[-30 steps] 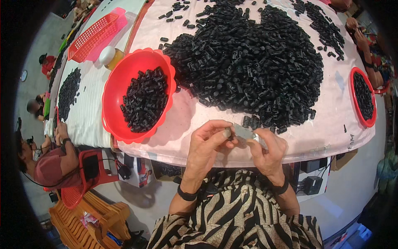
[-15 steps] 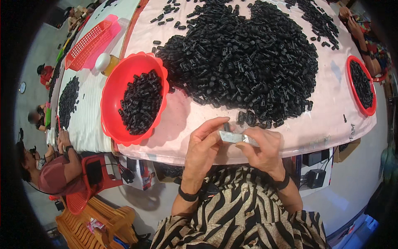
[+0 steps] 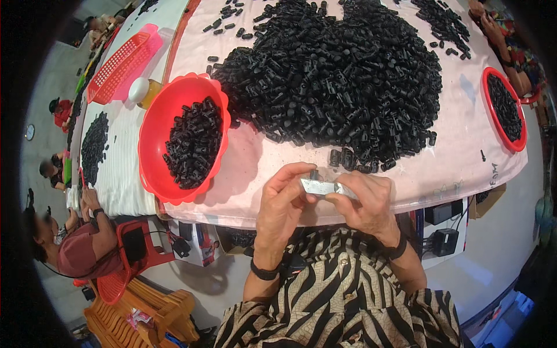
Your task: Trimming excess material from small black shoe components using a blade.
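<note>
My left hand (image 3: 282, 204) and my right hand (image 3: 364, 200) meet at the near edge of the table. Together they hold a small flat silvery metal piece (image 3: 321, 187) between the fingertips, and a small black plastic part (image 3: 314, 174) sits on it by my left thumb. A large heap of black plastic parts (image 3: 331, 75) covers the pink tablecloth (image 3: 464, 156) just beyond my hands. A red scalloped bowl (image 3: 152, 145) holding more black parts stands to the left of my left hand.
A second red bowl (image 3: 506, 110) with black parts sits at the right edge, near another person's arm (image 3: 505, 40). A pink mesh basket (image 3: 125, 61) and a bottle (image 3: 142, 91) lie far left. People sit at the neighbouring table (image 3: 116, 174) with its own black pile. An orange chair (image 3: 139, 307) stands lower left.
My hands stay together on the metal piece with only slight finger shifts. The view has tilted a little, so the table appears lower and closer.
</note>
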Demonstrator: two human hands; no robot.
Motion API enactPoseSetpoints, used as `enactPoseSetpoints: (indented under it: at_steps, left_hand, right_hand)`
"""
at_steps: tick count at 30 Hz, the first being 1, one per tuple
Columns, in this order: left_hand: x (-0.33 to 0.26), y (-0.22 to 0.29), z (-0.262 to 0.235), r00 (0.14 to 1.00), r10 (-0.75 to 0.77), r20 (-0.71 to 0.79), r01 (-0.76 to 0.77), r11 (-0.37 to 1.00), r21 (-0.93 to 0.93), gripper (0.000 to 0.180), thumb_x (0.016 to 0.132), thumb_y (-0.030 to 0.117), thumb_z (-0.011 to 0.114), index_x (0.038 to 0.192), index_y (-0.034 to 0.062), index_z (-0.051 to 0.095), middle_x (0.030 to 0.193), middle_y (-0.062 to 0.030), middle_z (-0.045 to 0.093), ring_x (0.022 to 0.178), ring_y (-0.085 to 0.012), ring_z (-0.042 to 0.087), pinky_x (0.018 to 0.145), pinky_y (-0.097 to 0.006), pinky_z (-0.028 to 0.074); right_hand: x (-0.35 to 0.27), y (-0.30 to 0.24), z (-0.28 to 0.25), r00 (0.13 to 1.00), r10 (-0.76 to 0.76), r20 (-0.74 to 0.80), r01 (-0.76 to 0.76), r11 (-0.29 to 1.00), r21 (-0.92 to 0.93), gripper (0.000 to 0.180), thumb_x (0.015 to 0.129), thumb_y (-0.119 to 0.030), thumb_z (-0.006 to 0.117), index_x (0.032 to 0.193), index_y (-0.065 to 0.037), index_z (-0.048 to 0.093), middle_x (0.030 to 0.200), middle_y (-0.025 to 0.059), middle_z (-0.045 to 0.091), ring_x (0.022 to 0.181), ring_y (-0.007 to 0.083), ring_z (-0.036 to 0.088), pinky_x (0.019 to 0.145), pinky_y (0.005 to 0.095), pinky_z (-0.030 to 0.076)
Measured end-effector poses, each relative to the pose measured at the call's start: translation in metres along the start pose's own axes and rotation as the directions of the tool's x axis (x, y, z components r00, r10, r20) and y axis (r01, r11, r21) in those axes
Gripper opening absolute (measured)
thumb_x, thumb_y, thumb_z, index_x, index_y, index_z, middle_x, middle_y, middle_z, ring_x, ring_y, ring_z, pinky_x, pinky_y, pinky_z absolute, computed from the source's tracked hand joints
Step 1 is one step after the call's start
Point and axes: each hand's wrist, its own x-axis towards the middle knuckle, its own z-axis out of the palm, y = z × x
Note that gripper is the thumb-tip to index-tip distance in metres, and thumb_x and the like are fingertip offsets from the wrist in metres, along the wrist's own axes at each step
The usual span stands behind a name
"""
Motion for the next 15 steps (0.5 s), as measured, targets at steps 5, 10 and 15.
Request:
enactPoseSetpoints:
  at_steps: [5,10,15]
  left_hand:
    - [-0.0006,-0.0002,0.0012,1.000,0.001,0.007,-0.001,1.000,0.017,0.023,0.092,0.005,0.052,0.113,-0.0044,0.057,0.093,-0.0099,0.065,0.073,-0.0104,0.059,0.070,-0.023,0.049]
    - [0.0006,-0.0016,-0.0013,1.000,-0.001,-0.017,0.001,1.000,0.009,0.022,0.092,0.006,0.054,0.111,-0.0040,0.058,0.093,-0.0101,0.065,0.073,-0.0104,0.058,0.070,-0.024,0.049]
    - [0.0010,-0.0017,-0.0029,1.000,-0.012,-0.012,0.012,1.000,0.020,0.023,0.092,0.007,0.055,0.112,-0.0034,0.058,0.093,-0.0091,0.065,0.072,-0.0095,0.058,0.068,-0.021,0.048]
  right_hand:
    - [0.0007,0.0000,0.0016,1.000,0.004,-0.019,-0.004,1.000,-0.021,0.025,0.076,-0.017,0.074,0.089,0.001,0.062,0.064,0.0121,0.062,0.048,0.0199,0.059,0.042,0.0298,0.045]
    - [0.0000,-0.0005,0.0005,0.999,0.011,0.034,-0.010,1.000,-0.003,0.024,0.076,-0.016,0.073,0.089,0.000,0.062,0.065,0.0122,0.062,0.048,0.0203,0.059,0.042,0.0300,0.045]
    - [0.0004,0.0005,0.0018,1.000,-0.008,-0.005,0.008,1.000,-0.022,0.026,0.076,-0.018,0.074,0.088,0.001,0.063,0.064,0.0125,0.061,0.048,0.0211,0.059,0.042,0.0303,0.045]
